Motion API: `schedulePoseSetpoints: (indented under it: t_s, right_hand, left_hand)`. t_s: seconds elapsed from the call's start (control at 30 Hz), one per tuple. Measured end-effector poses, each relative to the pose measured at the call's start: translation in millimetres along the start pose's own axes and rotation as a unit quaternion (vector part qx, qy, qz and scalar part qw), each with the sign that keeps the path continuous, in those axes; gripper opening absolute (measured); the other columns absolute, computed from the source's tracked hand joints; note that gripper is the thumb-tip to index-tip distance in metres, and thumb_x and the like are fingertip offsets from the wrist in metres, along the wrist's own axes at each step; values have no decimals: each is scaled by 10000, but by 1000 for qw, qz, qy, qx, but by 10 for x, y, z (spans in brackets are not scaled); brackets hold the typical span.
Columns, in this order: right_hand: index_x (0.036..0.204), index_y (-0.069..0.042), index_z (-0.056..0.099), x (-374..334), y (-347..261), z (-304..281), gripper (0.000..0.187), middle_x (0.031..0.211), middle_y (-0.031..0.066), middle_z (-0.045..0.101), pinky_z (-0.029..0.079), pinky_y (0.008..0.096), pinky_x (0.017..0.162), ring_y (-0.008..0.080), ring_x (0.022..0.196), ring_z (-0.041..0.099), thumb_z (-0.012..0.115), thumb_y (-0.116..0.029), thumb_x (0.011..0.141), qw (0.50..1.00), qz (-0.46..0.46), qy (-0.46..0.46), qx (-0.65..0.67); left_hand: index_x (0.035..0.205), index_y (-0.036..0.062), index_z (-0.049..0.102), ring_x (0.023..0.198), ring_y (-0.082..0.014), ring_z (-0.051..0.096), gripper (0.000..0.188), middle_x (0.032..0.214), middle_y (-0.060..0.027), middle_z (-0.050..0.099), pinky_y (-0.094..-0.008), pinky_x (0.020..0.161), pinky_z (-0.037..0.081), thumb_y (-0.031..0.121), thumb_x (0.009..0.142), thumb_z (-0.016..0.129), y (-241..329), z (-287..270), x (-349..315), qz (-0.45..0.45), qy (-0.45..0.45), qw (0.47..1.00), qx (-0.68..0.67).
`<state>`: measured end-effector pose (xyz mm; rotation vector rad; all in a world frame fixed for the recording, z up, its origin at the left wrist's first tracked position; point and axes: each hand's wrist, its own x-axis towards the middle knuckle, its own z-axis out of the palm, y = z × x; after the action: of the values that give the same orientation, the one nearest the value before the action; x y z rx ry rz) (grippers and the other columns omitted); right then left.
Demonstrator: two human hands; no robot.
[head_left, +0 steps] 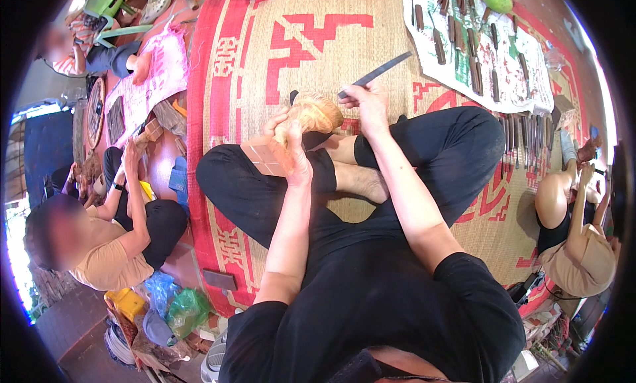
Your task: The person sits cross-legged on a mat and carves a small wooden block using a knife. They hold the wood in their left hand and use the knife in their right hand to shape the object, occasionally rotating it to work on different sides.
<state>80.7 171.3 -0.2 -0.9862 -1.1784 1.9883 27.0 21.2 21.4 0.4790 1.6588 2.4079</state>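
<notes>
Viewpoint: looking down at a person in black clothes who sits cross-legged on a woven red and tan floor mat.
Left hand: the left hand is wrapped around the near end of a pale wooden carving, fingers closed on it, propping it above the crossed ankles. A reddish wooden block sits just beside the wrist; whether the hand touches it cannot be told.
Right hand: the right hand is closed around a long dark chisel. The handle points up and away, and the cutting end meets the far top of the carving.
Where the carving is: in mid-lap, held in the air between both hands, touching the chisel tip.
Nearby tools: a printed cloth on the mat, well ahead and to the right, carries rows of other chisels; more lie in a row beside the right knee.
Other people: one person sits close on the left, another close on the right, both busy with their own hands.
Risk, slipping blade: the tip works near the left fingers, so a slip off the rounded wood would likely drive it into them or towards the bare foot below.
Risk, loose hold: the carving has one hand and no firm rest, so a hard push could twist it free.
Risk, too deep: a steep angle could split off more wood than wanted.
</notes>
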Motion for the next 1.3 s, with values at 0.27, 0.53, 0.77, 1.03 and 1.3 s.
schedulePoseSetpoints:
  t_s: [0.27, 0.53, 0.77, 1.03, 1.3]
  right_hand:
    - [878, -21, 663, -169, -92, 115, 122, 764, 38, 658, 462, 226, 628, 76, 657, 584, 690, -79, 774, 989, 3, -136, -55]
    - [821, -6, 600, 11, -46, -19, 99, 721, 83, 656, 493, 249, 583, 122, 622, 621, 644, -91, 794, 1000, -3, -5, -5]
    - [812, -12, 654, -135, -10, 156, 113, 715, 30, 650, 453, 240, 584, 86, 631, 577, 684, -98, 746, 994, -13, -84, -66]
    - [799, -13, 637, 72, -45, -34, 100, 723, 64, 657, 474, 240, 575, 101, 605, 597, 676, -97, 762, 999, -12, -29, -10]
    - [845, -14, 649, 43, -36, 17, 117, 757, 62, 666, 485, 244, 616, 102, 641, 612, 681, -96, 767, 997, 48, -41, -40]
  left_hand:
    - [1107, 71, 480, 1115, -216, 488, 287, 1194, -127, 500, -389, 983, 396, 167, 876, 621, -39, -44, 1, 22, -22, 999, 40]
    - [1104, 64, 483, 1118, -208, 474, 280, 1184, -125, 506, -376, 991, 365, 156, 873, 611, 19, -8, -16, 27, -29, 996, 78]
    - [1103, 64, 479, 1129, -217, 456, 290, 1195, -130, 497, -383, 1006, 336, 171, 864, 606, -36, -10, -46, 61, -58, 988, 127]
    - [1097, 62, 478, 1135, -221, 449, 289, 1201, -135, 490, -387, 1010, 330, 163, 856, 601, -50, -29, -47, 58, -64, 989, 122]
    - [1100, 56, 464, 1125, -224, 453, 307, 1203, -137, 481, -388, 1001, 339, 169, 851, 604, -29, -18, -36, 84, -90, 978, 165]
